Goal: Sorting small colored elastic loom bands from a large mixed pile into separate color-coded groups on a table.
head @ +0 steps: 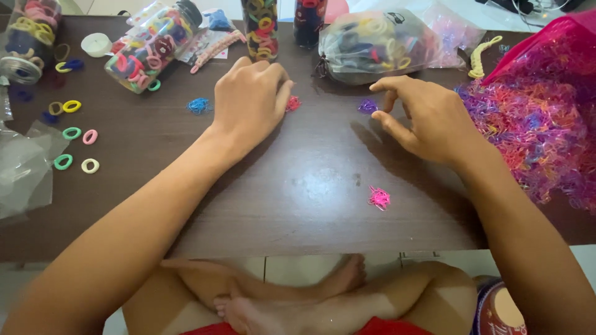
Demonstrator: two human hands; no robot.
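While the left hand rests knuckles-up on the dark wooden surface, its curled fingers touch a small red clump of tiny elastic bands. Whether it grips anything, I cannot tell. The right hand hovers open, forefinger and thumb apart just beside a purple clump. A pink clump lies nearer the body, a blue clump to the left. A big heap of mixed bands lies at the right, jars of hair ties behind.
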